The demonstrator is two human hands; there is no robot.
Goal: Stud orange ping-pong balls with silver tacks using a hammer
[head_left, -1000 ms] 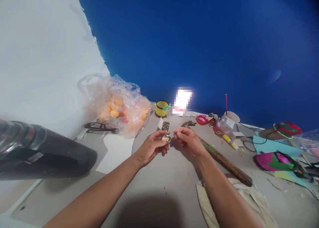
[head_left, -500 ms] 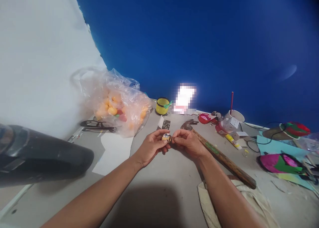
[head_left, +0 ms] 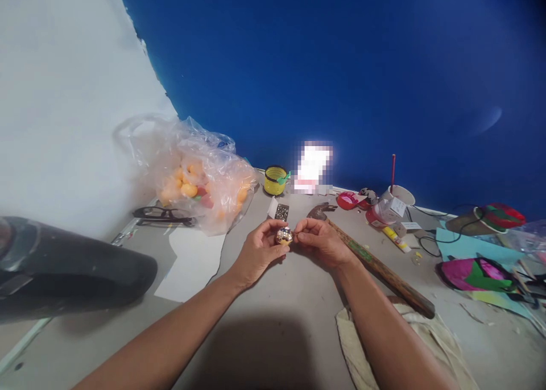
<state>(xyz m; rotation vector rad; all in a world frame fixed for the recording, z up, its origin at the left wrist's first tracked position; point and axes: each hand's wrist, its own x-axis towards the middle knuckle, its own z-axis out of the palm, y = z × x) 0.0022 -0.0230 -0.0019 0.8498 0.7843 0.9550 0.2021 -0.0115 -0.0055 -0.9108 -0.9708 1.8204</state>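
Head view looked down on one grey dusty table point(head_left: 277, 305), where one bulky black rounded casing point(head_left: 77, 270) lay at the left edge. Behind it sat one clear plastic bag of orange balls point(head_left: 200, 174). One wooden-handled hammer point(head_left: 379, 268) lay slanted under the right wrist. Two bare hands met above the table's middle. The left hand point(head_left: 258, 250) was curled, thumb and fingertips pinching one small round yellow ball studded with shiny bits point(head_left: 284, 236). The right hand point(head_left: 324, 242) had its thumb and forefinger pressed together against that ball's right side; whether they held anything tiny could not be told. One pair of black-framed eyeglasses point(head_left: 162, 215) lay beside the bag.
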